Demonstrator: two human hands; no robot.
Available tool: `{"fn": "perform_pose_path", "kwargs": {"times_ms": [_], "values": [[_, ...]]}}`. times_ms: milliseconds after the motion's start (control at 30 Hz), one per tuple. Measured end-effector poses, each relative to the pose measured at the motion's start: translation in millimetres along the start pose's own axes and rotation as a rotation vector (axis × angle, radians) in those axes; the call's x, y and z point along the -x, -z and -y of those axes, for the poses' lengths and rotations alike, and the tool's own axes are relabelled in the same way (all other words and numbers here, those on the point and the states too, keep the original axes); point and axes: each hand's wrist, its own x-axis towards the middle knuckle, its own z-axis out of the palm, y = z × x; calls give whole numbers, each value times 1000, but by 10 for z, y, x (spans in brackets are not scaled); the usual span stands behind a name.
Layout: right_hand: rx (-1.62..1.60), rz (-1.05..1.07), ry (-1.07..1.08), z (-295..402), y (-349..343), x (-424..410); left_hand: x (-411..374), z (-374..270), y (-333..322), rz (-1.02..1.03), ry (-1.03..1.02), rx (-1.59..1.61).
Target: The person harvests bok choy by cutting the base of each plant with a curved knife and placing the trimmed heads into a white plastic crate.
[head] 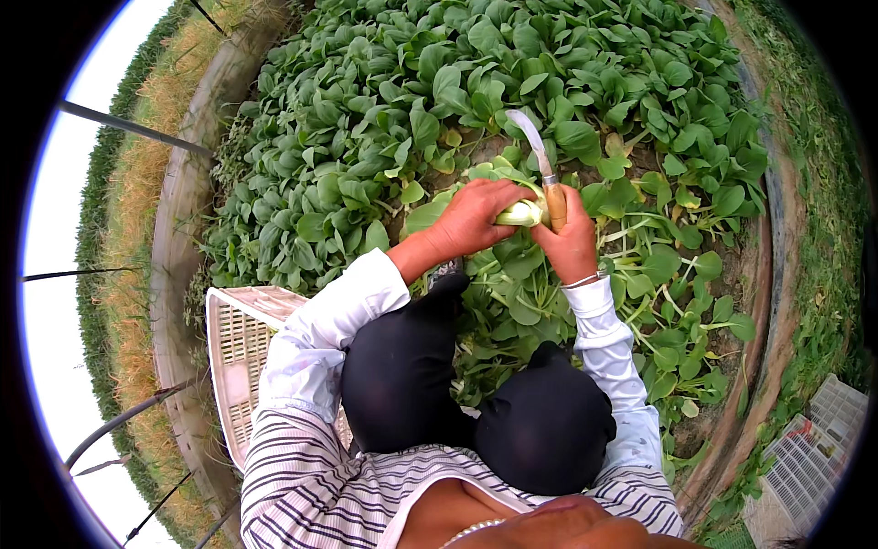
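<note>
My left hand (pixel 478 214) grips a leafy green (pixel 519 214) by its pale, thick stalks, the base end turned to the right. Its leaves are partly hidden behind that hand. In my right hand (pixel 573 233) is a sickle, held by its wooden handle (pixel 554 206). The curved metal blade (pixel 531 134) points up and away from me, over the bed. Both hands are close together, and the stalk base lies beside the sickle handle. Loose cut greens (pixel 525 288) lie on the ground below my hands and on to the right.
A dense bed of standing greens (pixel 411 103) spreads ahead. A pale plastic crate (pixel 236 364) stands at my left, close to my knees (pixel 401 374). More crates (pixel 809 453) lie at lower right. A raised border (pixel 182 274) runs along the left, and black piping (pixel 768 288) along the right.
</note>
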Motion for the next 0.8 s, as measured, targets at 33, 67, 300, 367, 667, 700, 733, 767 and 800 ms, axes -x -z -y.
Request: {"fn": "perform_pose_path", "kwargs": {"times_ms": [33, 67, 300, 367, 667, 700, 733, 767, 800], "values": [[7, 18, -10, -10, 7, 26, 11, 0, -13, 21, 17, 18], [13, 36, -20, -25, 12, 49, 17, -2, -25, 37, 33, -11], [-300, 299, -181, -159, 182, 124, -74, 6, 38, 66, -133, -498], [-452, 392, -440, -121, 339, 139, -39, 155, 234, 32, -49, -597], [-780, 3, -328, -169, 276, 162, -174, -338, 204, 134, 224, 36], [-837, -30, -324, -151, 236, 168, -156, -346, 67, 139, 176, 79], [-958, -36, -298, -196, 190, 189, -162, -368, -49, 175, 234, 143], [-1021, -56, -260, -249, 127, 215, -179, -375, -126, 211, 290, 209], [-1068, -59, -272, -287, 88, 241, -187, -376, -123, 279, 392, 349]]}}
